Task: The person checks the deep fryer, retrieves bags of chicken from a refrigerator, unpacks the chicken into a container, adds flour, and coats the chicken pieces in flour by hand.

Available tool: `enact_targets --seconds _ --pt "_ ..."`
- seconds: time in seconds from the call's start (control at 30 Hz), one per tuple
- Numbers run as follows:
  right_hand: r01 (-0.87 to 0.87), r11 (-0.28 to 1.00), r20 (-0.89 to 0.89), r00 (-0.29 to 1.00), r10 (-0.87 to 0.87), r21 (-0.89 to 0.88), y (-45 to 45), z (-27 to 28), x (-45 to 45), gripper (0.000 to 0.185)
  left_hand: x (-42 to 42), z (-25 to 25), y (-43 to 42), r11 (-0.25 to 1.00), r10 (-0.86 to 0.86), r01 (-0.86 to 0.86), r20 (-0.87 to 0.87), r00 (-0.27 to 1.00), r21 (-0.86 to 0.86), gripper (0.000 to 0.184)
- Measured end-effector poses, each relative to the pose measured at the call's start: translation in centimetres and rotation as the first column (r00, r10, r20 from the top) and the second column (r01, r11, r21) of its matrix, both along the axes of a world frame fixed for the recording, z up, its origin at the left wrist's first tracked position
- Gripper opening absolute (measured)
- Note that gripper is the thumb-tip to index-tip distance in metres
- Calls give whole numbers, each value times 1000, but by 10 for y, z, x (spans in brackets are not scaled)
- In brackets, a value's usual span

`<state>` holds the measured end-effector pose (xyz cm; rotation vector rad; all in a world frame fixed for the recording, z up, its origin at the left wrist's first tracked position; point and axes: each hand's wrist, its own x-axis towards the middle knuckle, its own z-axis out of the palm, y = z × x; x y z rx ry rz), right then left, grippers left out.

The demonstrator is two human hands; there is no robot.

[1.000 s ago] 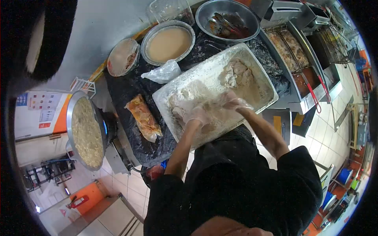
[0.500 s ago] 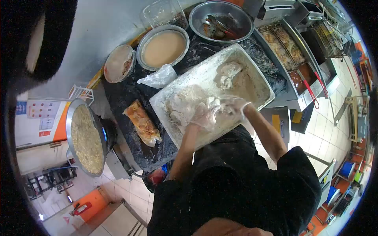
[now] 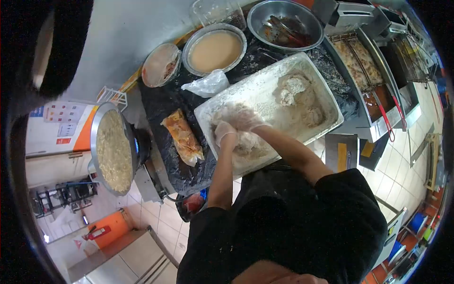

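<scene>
A large white tray (image 3: pixel 326 102) of flour lies before me on the dark worktop. My left hand (image 3: pixel 227 134), in a clear plastic glove, is down in the flour at the tray's left end. Beside it is my right hand (image 3: pixel 248 119), also gloved and smeared by motion. Both sets of fingers are blurred or hidden by flour, so I cannot make out a grip. Flour-coated lumps (image 3: pixel 294 90) sit at the tray's far right end, with another coated piece (image 3: pixel 313 116) nearer me.
Behind the tray stand a bowl of beige batter (image 3: pixel 213 51), a smaller bowl (image 3: pixel 160 65) and a metal bowl with tongs (image 3: pixel 286 28). A filled plastic bag (image 3: pixel 183 138) lies left. A wide pan (image 3: pixel 112 151) sits over a blue flame; a fryer (image 3: pixel 362 66) is at right.
My right hand has moved left, next to my left hand. A coated piece now lies at the tray's right end. The whole view has shifted slightly.
</scene>
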<state>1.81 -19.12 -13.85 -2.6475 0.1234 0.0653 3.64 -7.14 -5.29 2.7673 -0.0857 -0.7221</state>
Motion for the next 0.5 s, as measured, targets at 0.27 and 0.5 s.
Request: enact_targets --seconds 0.27,0.5 --pt "-297 944 -61 955 291 -143 -22 86 3 64 -42 10 19 962 -243 274 419 875 -13 17" --pt "29 988 -197 980 1 154 -13 69 2 38 -37 68 39 972 -129 186 343 931 -140 21"
